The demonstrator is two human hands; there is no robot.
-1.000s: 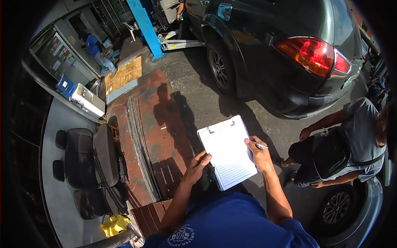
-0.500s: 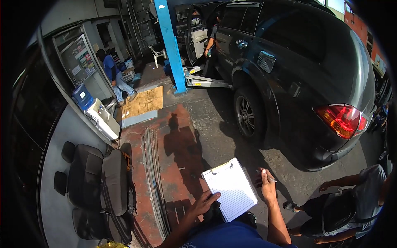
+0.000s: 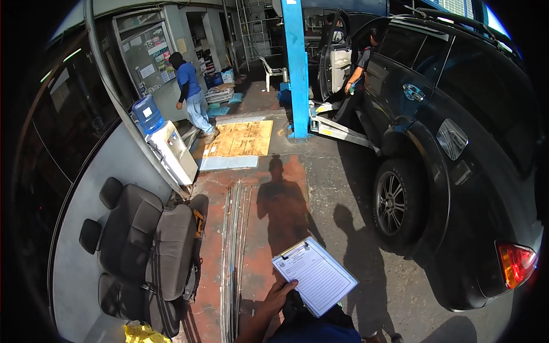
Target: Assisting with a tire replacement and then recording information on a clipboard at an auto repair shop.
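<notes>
My left hand (image 3: 279, 296) grips the lower left edge of a clipboard (image 3: 314, 275), its thumb on top of the sheet. The board carries a white lined form under a dark clip at its far edge, and is held tilted in front of my body. At the lower edge of the view, right of the clipboard, a small cut-off patch seems to be my right hand (image 3: 373, 338). Its fingers are too hidden to read, and no pen can be made out there.
A dark car (image 3: 457, 188) stands on the right by a blue lift post (image 3: 296, 68). Long metal strips (image 3: 231, 257) lie on the floor, left of them a removed car seat (image 3: 143, 240). A water dispenser (image 3: 171, 151) and a person in blue (image 3: 187, 86) are farther back; another stands by the car door.
The view has swung left and up. My right hand, which held a pen beside the clipboard, has dropped to the lower edge. The person in blue now stands more upright. My left hand keeps the clipboard.
</notes>
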